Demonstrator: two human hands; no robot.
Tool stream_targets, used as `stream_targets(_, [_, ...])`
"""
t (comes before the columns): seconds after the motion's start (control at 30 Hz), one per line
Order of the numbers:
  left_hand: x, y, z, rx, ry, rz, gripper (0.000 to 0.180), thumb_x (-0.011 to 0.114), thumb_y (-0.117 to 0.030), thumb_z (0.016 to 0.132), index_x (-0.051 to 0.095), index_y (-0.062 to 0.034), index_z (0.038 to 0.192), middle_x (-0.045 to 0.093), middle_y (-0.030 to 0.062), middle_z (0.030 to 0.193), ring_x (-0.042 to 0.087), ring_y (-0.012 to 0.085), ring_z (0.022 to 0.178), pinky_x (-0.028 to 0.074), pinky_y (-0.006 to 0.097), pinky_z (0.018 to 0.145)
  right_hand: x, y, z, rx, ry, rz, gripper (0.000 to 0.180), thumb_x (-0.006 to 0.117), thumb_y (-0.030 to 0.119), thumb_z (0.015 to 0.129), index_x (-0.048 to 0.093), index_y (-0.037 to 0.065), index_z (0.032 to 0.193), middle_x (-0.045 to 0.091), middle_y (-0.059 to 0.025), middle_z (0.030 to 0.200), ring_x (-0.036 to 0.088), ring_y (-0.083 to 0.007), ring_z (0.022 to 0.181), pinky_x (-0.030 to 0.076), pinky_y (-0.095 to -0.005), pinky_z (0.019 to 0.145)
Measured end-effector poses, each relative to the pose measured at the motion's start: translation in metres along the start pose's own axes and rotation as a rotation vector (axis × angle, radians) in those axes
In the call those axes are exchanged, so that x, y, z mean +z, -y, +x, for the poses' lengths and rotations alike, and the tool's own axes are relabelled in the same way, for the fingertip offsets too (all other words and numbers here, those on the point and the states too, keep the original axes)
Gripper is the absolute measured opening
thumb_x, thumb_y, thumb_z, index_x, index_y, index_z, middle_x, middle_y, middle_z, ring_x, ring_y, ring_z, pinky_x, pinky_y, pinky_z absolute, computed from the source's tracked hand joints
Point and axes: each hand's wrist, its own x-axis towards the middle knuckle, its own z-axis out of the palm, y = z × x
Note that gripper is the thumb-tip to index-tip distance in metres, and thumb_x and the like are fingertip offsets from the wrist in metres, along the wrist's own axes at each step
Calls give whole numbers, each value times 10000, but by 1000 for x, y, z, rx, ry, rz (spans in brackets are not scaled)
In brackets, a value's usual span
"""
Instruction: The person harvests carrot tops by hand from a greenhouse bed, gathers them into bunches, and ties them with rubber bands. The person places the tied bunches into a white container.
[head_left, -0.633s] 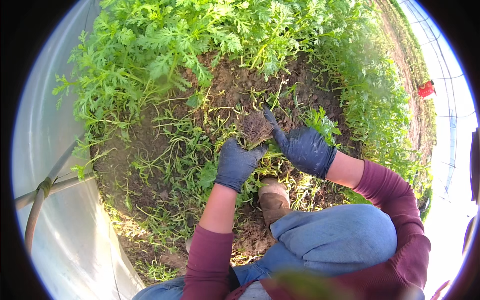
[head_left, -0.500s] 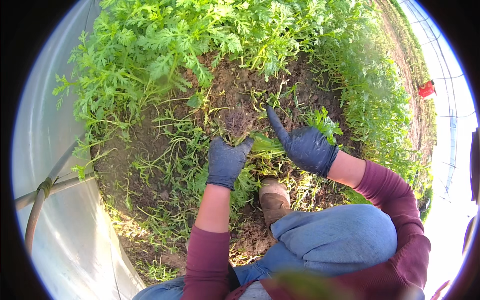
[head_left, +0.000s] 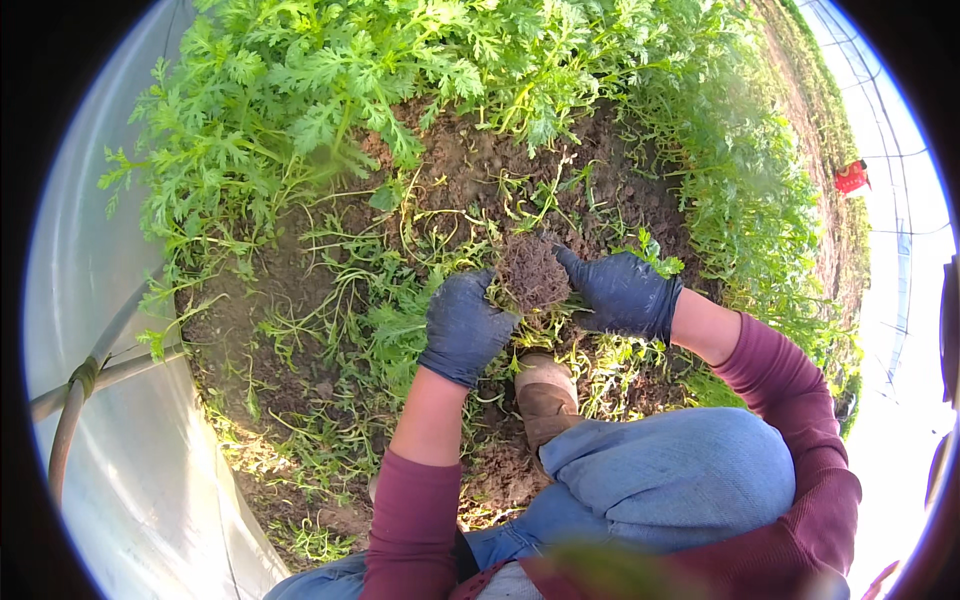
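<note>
My left hand point(head_left: 468, 325), in a dark glove, is closed around the lower stems of an uprooted leafy green plant. The plant's brown root clump point(head_left: 533, 272) sticks up between my two hands, with its leaves point(head_left: 398, 335) partly visible beside and under my left hand. My right hand point(head_left: 625, 293), gloved the same way, is curled against the right side of the clump. One of its fingers reaches to the clump's upper edge; the other fingertips are partly hidden. Loose green stems and cut leaves lie on the soil point(head_left: 480, 165) around both hands.
Dense leafy plants point(head_left: 340, 90) stand beyond my hands and along the right. My boot point(head_left: 547, 395) and bent knee point(head_left: 680, 465) are close below. At the left are a plastic sheet wall point(head_left: 140, 470) and crossed pipes point(head_left: 85, 377). A red object point(head_left: 852, 177) lies far right.
My left hand has moved right and turned, bringing the root clump between my hands. My right hand has drawn in its outstretched finger and met the clump.
</note>
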Motion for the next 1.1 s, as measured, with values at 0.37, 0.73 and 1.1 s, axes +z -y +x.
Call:
stream_targets(0.37, [-38, 27, 20, -656, -97, -796, 200, 676, -171, 782, 685, -27, 920, 545, 21, 627, 498, 109, 548, 398, 252, 511, 81, -142, 11, 84, 5, 686, 225, 609, 152, 842, 632, 19, 1023, 646, -83, 837, 603, -157, 697, 491, -296, 626])
stream_targets(0.73, [28, 3, 2, -701, 348, -1456, 375, 578, -255, 868, 562, 6, 1136, 415, -41, 651, 422, 97, 574, 459, 303, 642, 36, -37, 6, -3, -132, 1735, 214, 591, 224, 884, 598, 34, 983, 614, -39, 761, 566, -116, 618, 462, -239, 558])
stream_targets(1.1, [38, -6, -8, -445, 262, -1660, 345, 626, -192, 845, 571, -12, 1133, 619, 56, 1037, 589, 156, 876, 486, 300, 778, 34, 18, 5, -60, -476, 19, 313, 509, 155, 826, 485, -24, 1081, 611, -181, 752, 619, -314, 672, 483, -396, 548])
